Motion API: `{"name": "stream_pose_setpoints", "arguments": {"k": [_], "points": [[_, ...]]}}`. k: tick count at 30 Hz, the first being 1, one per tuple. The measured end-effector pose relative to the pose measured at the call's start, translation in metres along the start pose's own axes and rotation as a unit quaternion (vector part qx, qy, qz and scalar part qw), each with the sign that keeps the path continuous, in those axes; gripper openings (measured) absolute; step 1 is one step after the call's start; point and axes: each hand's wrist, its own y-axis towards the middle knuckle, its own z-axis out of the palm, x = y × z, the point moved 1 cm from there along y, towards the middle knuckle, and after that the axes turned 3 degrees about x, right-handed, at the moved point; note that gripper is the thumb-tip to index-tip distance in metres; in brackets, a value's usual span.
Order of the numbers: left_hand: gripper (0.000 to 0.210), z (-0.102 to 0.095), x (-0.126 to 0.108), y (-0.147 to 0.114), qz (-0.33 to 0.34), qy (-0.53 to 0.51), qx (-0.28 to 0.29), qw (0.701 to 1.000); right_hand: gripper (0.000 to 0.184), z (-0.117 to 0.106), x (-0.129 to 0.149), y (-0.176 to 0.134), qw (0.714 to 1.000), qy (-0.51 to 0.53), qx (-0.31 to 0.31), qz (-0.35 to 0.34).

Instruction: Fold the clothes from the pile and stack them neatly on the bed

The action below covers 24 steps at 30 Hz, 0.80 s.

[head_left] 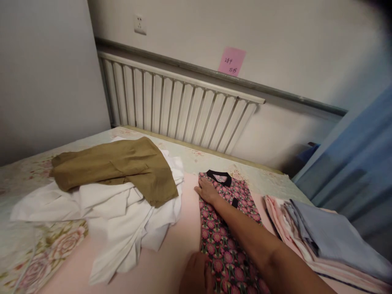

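A pink-and-black floral shirt [217,237] with a dark collar lies front up, its collar toward the wall. My right hand [207,190] rests on its left shoulder beside the collar, fingers laid along the cloth and thumb apart. The right forearm crosses over the shirt and hides part of it. At the bottom of the view, my left hand [196,272] is at the shirt's left edge, fingers curled down against the cloth; the fingertips are hidden.
An olive garment [114,165] lies across rumpled white clothes [119,228] at left. Folded clothes [339,232], grey-blue on top, are stacked at right. The bed has a flowered cover [65,245]. Behind stands a radiator [174,106]; a blue curtain [352,163] hangs at right.
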Motion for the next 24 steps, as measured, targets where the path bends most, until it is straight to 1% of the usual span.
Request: {"name": "stream_pose_setpoints", "arguments": {"k": [3, 6, 9, 12, 16, 20, 24], "points": [[0.022, -0.011, -0.012, 0.0, -0.02, 0.001, 0.029, 0.999, 0.035, -0.014, 0.017, -0.035, 1.0, 0.007, 0.009, -0.02], [0.021, -0.019, -0.021, 0.0, -0.036, 0.012, 0.067, 0.997, 0.04, -0.021, 0.035, -0.081, 0.999, 0.008, 0.009, -0.031], [0.022, -0.022, -0.026, -0.001, -0.051, 0.03, 0.071, 0.996, 0.052, -0.018, 0.049, -0.123, 1.0, 0.007, 0.004, -0.023], [0.023, -0.023, -0.027, -0.001, -0.054, 0.035, 0.071, 0.995, 0.058, -0.009, 0.059, -0.15, 1.0, 0.008, -0.013, -0.01], [0.023, -0.024, -0.03, 0.001, -0.061, 0.033, 0.071, 0.995, 0.057, 0.0, 0.064, -0.161, 0.999, 0.014, -0.051, 0.004], [0.024, -0.025, -0.033, 0.003, -0.062, 0.044, 0.062, 0.995, 0.054, 0.002, 0.064, -0.159, 0.998, 0.015, -0.068, 0.004], [0.023, -0.026, -0.031, 0.004, -0.046, 0.029, 0.049, 0.997, 0.054, 0.003, 0.062, -0.159, 0.997, 0.014, -0.078, 0.003]]}}
